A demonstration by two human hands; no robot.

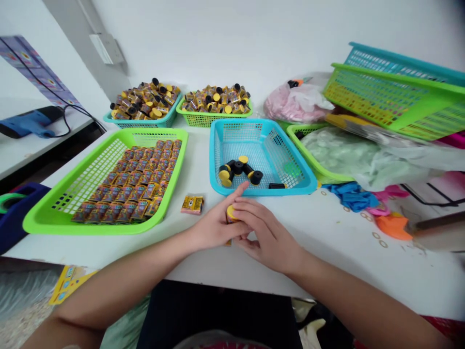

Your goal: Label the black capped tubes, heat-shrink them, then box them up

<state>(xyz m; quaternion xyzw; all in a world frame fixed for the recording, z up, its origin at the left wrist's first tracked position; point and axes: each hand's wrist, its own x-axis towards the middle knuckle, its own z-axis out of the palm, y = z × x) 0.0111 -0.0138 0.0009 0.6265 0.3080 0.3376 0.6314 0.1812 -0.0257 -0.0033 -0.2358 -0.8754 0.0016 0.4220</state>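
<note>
My left hand (214,223) and my right hand (271,235) meet at the table's front edge. Between them is a small yellow-topped cylinder (231,213), with the fingers of both hands closed around it; its lower part is mostly hidden. My left index finger points outward. A sliver of printed yellow wrapper shows beneath the hands. Left of them lies a small stack of printed labels (192,204). Just beyond, a blue basket (269,150) holds several black cylinders (255,177) with yellow ends, some standing and some tipped over.
On the left, a green basket (98,228) holds rows of wrapped cylinders (134,179). Two heaped baskets (145,104) stand by the wall. Bagged pieces (337,150) and tilted baskets (385,99) crowd the right, near colourful scraps (356,196). A blue heat gun (32,121) lies far left.
</note>
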